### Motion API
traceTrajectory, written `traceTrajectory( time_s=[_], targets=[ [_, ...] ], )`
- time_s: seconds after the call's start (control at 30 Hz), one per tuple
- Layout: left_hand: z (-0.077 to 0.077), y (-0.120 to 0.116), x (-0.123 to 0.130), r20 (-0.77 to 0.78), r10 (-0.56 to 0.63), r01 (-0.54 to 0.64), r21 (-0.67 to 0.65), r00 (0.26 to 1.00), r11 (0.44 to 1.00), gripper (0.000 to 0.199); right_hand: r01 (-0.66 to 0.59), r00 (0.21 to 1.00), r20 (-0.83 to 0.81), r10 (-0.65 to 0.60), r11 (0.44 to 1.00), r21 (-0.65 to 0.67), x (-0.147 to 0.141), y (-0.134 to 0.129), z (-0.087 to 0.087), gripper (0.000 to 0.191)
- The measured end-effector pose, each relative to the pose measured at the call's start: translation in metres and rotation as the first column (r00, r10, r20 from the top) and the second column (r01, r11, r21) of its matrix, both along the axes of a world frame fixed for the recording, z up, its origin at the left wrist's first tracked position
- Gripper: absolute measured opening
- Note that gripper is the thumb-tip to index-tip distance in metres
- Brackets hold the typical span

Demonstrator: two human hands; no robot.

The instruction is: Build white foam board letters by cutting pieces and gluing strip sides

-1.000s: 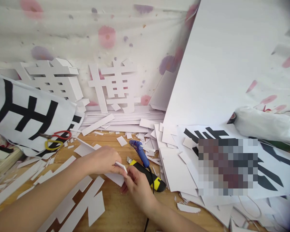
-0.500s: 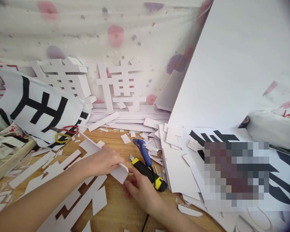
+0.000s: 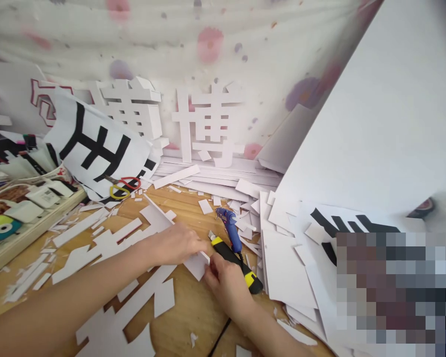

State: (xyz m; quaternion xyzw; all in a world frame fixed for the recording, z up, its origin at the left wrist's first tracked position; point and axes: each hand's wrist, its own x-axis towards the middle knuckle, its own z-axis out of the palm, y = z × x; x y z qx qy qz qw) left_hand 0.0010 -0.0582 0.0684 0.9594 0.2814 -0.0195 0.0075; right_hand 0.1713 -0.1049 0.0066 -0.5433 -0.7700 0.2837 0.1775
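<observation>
My left hand [image 3: 176,243] grips a thin white board strip standing on edge along a large white cut-out character [image 3: 144,287]. Its fingers are bent over the strip, and the palm side is hidden. The fingers of my right hand [image 3: 228,285] are curled and pinch the right-hand end of the same piece, near a flat white corner [image 3: 197,266]. Just beyond my right hand lie a black and yellow utility knife [image 3: 230,258], its blade end pointing away, and a blue glue gun [image 3: 230,230] with a black cord.
White offcuts [image 3: 163,297] litter the wooden table [image 3: 186,322]. Red and yellow scissors [image 3: 124,187] rest by a printed character sheet [image 3: 96,144] at left, near a power strip [image 3: 40,223] with chargers. White cut-out characters [image 3: 211,119] lean at the back; stacked boards [image 3: 282,263] stand right.
The view has turned left, so most things sit further right, and more of the power strip shows. My right-hand fingers have closed in more tightly at the strip's end; my left hand keeps its grip.
</observation>
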Motion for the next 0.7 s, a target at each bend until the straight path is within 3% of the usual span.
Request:
traceTrajectory(
  time_s=[0.13,0.2,0.27,0.33,0.37,0.43,0.47,0.5,0.57,0.7],
  targets=[
    [-0.007,-0.001,0.0,0.002,0.006,-0.006,0.007,1.0,1.0,0.019,-0.039,0.993,0.116,0.035,0.999,0.032,-0.003,0.002,-0.001,0.009],
    [-0.008,-0.003,-0.004,0.078,0.025,-0.025,0.006,0.997,1.0,0.028,-0.049,0.986,0.163,0.04,0.998,0.05,-0.004,0.002,-0.001,0.009],
    [-0.007,-0.007,-0.013,0.21,0.088,-0.092,0.006,0.974,0.996,0.043,-0.054,0.979,0.199,0.039,0.996,0.069,-0.005,0.002,-0.001,0.011],
    [-0.007,-0.014,-0.027,0.359,0.226,-0.254,0.033,0.905,0.967,0.044,-0.063,0.973,0.226,0.043,0.994,0.085,-0.006,0.001,-0.001,0.011],
    [-0.008,-0.018,-0.035,0.448,0.312,-0.377,0.061,0.838,0.924,0.038,-0.07,0.97,0.237,0.047,0.993,0.091,-0.006,0.001,-0.002,0.01],
    [-0.015,-0.025,-0.051,0.595,0.511,-0.666,0.056,0.62,0.744,0.023,-0.083,0.965,0.257,0.055,0.991,0.1,-0.007,0.002,-0.002,0.009],
    [-0.021,-0.027,-0.059,0.595,0.616,-0.78,0.029,0.516,0.625,0.019,-0.087,0.962,0.266,0.057,0.991,0.104,-0.007,0.002,-0.002,0.009],
    [-0.028,-0.028,-0.064,0.544,0.689,-0.827,0.016,0.479,0.562,0.017,-0.09,0.96,0.276,0.057,0.99,0.107,-0.008,0.003,-0.002,0.009],
    [-0.045,-0.027,-0.072,0.416,0.775,-0.861,0.037,0.475,0.508,0.031,-0.093,0.954,0.296,0.057,0.989,0.111,-0.01,0.003,-0.003,0.011],
    [-0.078,-0.014,-0.072,0.208,0.84,-0.863,0.054,0.502,0.503,0.064,-0.113,0.941,0.331,0.067,0.986,0.12,-0.014,0.003,-0.005,0.013]
  ],
)
